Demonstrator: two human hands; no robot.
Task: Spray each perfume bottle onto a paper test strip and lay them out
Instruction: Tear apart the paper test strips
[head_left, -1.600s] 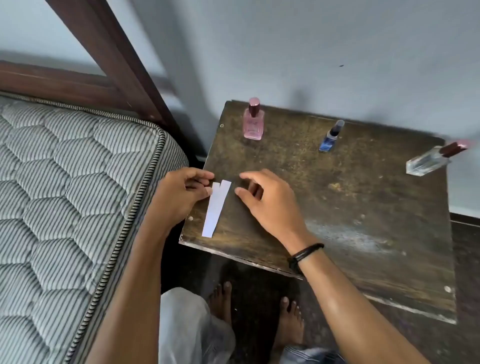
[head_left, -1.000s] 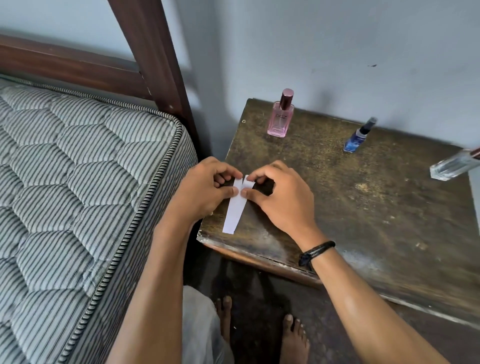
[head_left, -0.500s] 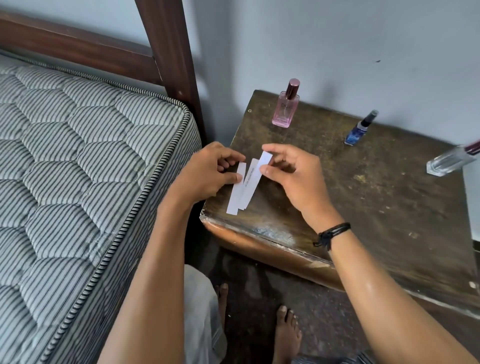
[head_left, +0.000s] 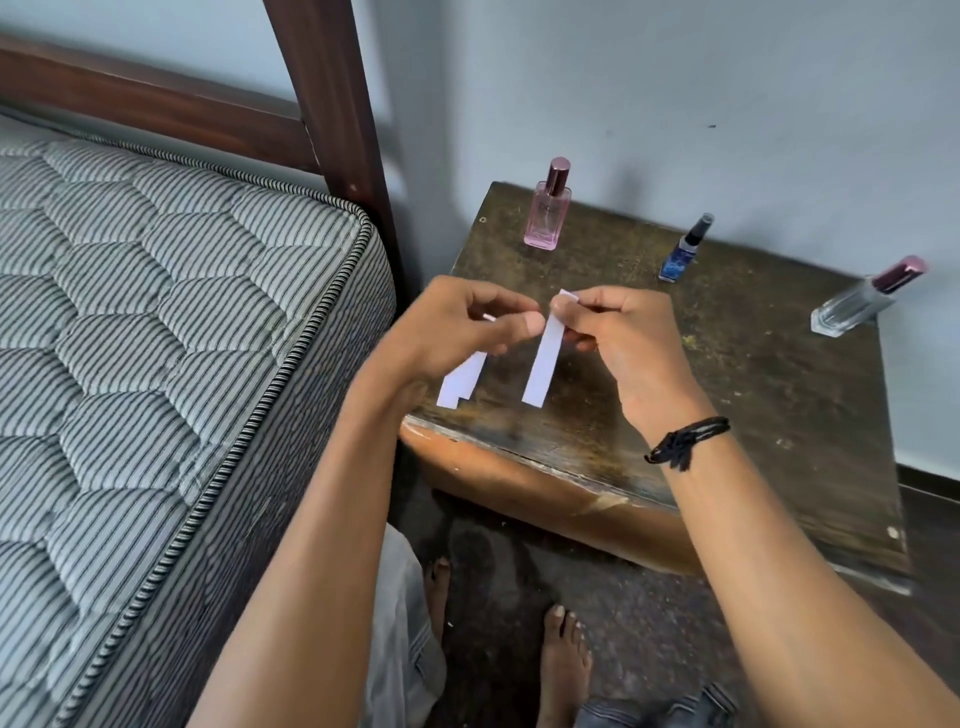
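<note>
Above the near left corner of the dark wooden table (head_left: 753, 415), my right hand (head_left: 618, 343) pinches one white paper strip (head_left: 543, 364) by its top end, and the strip hangs down. My left hand (head_left: 457, 327) pinches the other paper strips (head_left: 462, 382), which overlap and show below the palm. Three perfume bottles stand along the back of the table: a pink bottle (head_left: 548, 208) at the left, a small blue bottle (head_left: 683, 252) in the middle, a clear bottle with a maroon cap (head_left: 862, 304) at the right.
A striped quilted mattress (head_left: 156, 338) and a dark wooden bedpost (head_left: 332, 104) stand to the left of the table. A pale wall runs behind it. My bare feet (head_left: 561, 660) rest on the dark floor below the table's front edge.
My right hand has pulled one strip away from the bunch in my left hand, and both hands have lifted off the table. The bottles have not moved.
</note>
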